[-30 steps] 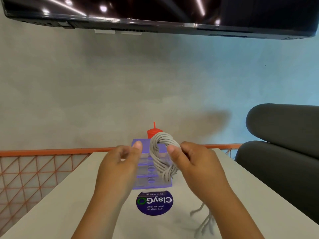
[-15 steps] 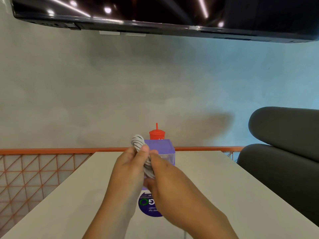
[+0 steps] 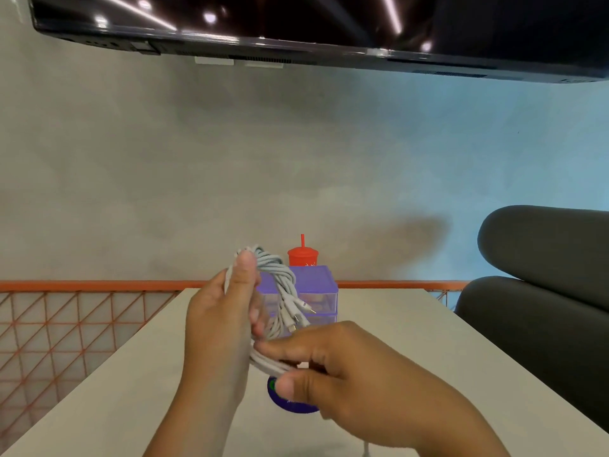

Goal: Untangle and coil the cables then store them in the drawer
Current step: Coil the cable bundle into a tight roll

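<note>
A coil of grey-white cables (image 3: 280,291) is held up above the table (image 3: 412,341), with several plug ends sticking out to the right. My left hand (image 3: 220,321) grips the coil's left side, thumb pressed on its top. My right hand (image 3: 346,367) pinches the strands at the bottom of the coil between thumb and fingers. Behind the coil stands a small purple drawer unit (image 3: 316,288) with clear drawers that look closed.
A red cup with a straw (image 3: 302,253) stands behind the drawer unit. A round purple sticker (image 3: 290,402) lies on the table under my hands. An orange mesh railing (image 3: 66,311) runs along the left; a dark sofa (image 3: 543,291) sits at the right. A loose cable strand (image 3: 365,449) trails below my right wrist.
The coil passed from my right hand to my left, which now grips it. My right hand dropped to the coil's lower strands. The plug ends now show on the right.
</note>
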Available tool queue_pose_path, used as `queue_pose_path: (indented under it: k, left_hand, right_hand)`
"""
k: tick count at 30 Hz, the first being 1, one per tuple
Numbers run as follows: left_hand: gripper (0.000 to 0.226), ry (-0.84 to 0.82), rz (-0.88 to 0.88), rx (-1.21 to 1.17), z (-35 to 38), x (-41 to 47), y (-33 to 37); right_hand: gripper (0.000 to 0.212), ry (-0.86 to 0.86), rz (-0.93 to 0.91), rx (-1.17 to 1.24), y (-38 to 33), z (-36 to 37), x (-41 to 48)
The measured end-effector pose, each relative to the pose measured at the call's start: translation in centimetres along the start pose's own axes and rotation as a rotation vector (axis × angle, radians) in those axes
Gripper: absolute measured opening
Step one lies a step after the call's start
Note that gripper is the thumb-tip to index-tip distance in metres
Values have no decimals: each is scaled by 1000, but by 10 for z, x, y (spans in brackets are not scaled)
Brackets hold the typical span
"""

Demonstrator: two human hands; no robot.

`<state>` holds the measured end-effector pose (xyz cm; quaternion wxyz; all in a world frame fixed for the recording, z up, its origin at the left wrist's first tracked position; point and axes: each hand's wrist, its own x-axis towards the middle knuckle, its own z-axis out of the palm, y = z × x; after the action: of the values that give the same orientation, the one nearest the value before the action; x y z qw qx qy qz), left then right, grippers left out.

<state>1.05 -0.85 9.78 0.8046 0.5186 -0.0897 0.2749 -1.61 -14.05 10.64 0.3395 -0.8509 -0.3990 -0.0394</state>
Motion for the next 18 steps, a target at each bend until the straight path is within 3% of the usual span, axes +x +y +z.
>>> queue_pose_path:
  k: [2, 6, 8, 11, 13, 15, 18]
  left_hand:
    - [38, -67, -54, -22, -4, 2, -2]
    - [29, -316, -174, -51, -6, 0, -5]
    - [25, -489, -268, -46, -5, -6, -4]
    - [29, -671, -388, -30, -1, -16, -3]
    - [34, -682, -461, -59, 4, -19, -4]
    - [41, -665, -543, -127, 7, -20, -4]
    - [55, -695, -615, -256, 10, -18, -4]
  right_hand:
    - [18, 36, 12, 97, -4, -5, -2]
    - [15, 625, -91, 197, 12, -19, -4]
    - [17, 738, -101, 97, 21, -25, -7]
    - [26, 473, -46, 216, 23, -30, -14]
    - [34, 339, -54, 187, 22, -30, -17]
    - [39, 319, -49, 155, 20, -29, -18]
    - [40, 370, -32, 297, 17, -28, -18]
